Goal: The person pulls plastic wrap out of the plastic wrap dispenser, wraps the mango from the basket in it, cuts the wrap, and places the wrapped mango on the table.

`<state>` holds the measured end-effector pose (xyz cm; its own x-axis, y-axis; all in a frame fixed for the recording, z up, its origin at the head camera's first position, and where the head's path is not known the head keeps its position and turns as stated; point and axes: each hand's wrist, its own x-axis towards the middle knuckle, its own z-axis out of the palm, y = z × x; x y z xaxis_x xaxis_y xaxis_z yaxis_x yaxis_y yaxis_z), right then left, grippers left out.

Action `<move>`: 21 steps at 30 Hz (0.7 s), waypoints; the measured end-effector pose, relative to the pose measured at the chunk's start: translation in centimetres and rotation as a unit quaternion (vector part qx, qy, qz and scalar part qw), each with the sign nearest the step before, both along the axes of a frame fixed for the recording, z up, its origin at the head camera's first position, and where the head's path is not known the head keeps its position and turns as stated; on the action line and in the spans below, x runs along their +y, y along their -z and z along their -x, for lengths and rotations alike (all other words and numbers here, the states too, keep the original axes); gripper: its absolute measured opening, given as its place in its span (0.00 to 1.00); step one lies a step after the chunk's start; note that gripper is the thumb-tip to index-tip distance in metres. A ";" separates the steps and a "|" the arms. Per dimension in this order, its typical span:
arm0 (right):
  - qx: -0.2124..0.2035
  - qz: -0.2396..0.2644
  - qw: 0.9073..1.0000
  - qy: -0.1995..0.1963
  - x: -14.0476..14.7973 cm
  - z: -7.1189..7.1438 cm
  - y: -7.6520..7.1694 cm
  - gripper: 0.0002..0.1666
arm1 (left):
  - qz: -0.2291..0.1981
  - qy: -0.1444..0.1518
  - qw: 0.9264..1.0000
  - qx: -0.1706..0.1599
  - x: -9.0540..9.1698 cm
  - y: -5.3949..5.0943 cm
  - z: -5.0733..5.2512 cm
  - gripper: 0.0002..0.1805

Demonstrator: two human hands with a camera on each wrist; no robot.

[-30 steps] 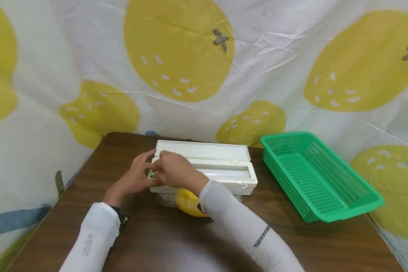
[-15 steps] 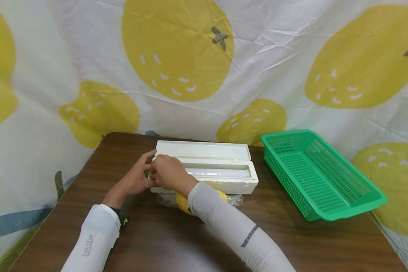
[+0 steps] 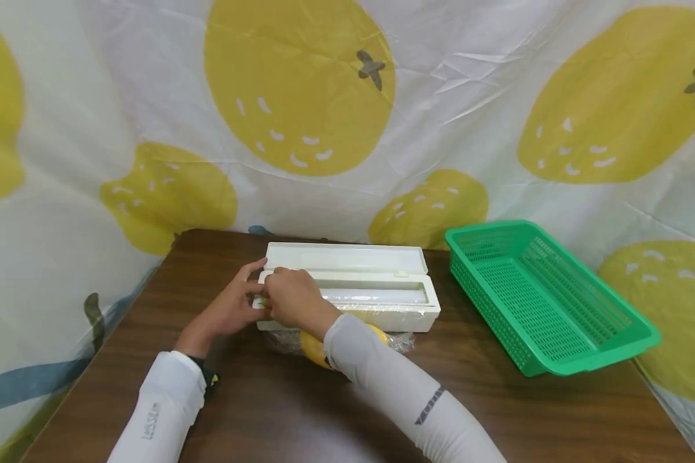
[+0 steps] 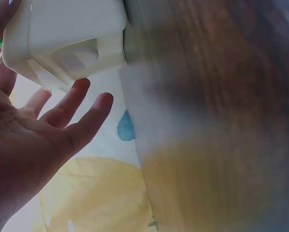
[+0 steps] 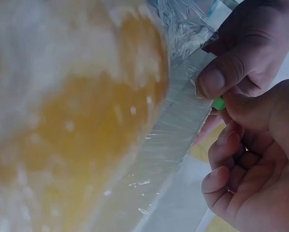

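Note:
A white cling film dispenser [image 3: 402, 316] lies across the table with its lid raised, a roll of clear film [image 3: 376, 296] inside. My left hand [image 3: 230, 308] holds its left end; the thumb presses on the front edge, seen in the right wrist view, while other fingers stretch past the end in the left wrist view. My right hand [image 3: 294, 297] is at the same end, its thumb and finger pinching a small green slider [image 5: 219, 103] on the film edge. A yellow rounded thing [image 5: 100, 121] under clear film sits before the dispenser, partly hidden by my right forearm.
A green plastic basket [image 3: 498, 321] stands on the right of the brown wooden table [image 3: 255, 411]. Behind the table hangs a white cloth [image 3: 324, 206] printed with lemons. Crumpled film [image 3: 402, 342] sticks out beside the yellow thing.
My right hand and forearm have shifted slightly left since the first frame, and its fingers now cover the green slider in the head view. The left hand stays on the dispenser's end.

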<state>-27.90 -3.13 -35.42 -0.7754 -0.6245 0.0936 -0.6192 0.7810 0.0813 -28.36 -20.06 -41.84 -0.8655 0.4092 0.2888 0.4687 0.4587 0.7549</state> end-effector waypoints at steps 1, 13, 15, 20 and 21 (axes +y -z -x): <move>0.000 -0.004 1.000 0.001 0.1 0.0 0.0 0.08 | 0.004 -0.002 1.000 0.000 0.0 0.0 0.0 0.13; -0.026 -0.035 0.999 0.023 1.2 0.4 -0.6 0.08 | 0.033 -0.027 0.999 -0.005 0.3 -0.4 0.0 0.06; -0.036 -0.032 0.999 0.023 1.6 0.5 -0.6 0.08 | 0.034 -0.029 0.999 -0.007 0.3 -0.5 0.0 0.06; -0.041 -0.031 0.998 0.025 2.7 0.6 -0.7 0.07 | 0.042 -0.031 0.999 -0.013 0.2 -0.4 0.1 0.08; -0.040 -0.031 0.998 0.023 2.9 0.6 -0.7 0.07 | 0.044 -0.032 0.998 -0.013 0.2 -0.3 0.2 0.09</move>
<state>-28.49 -0.18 -34.71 -0.8067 -0.5909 -0.0083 -0.5895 0.8036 0.0817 -28.51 -19.87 -41.52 -0.8978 0.3750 0.2310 0.4165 0.5522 0.7223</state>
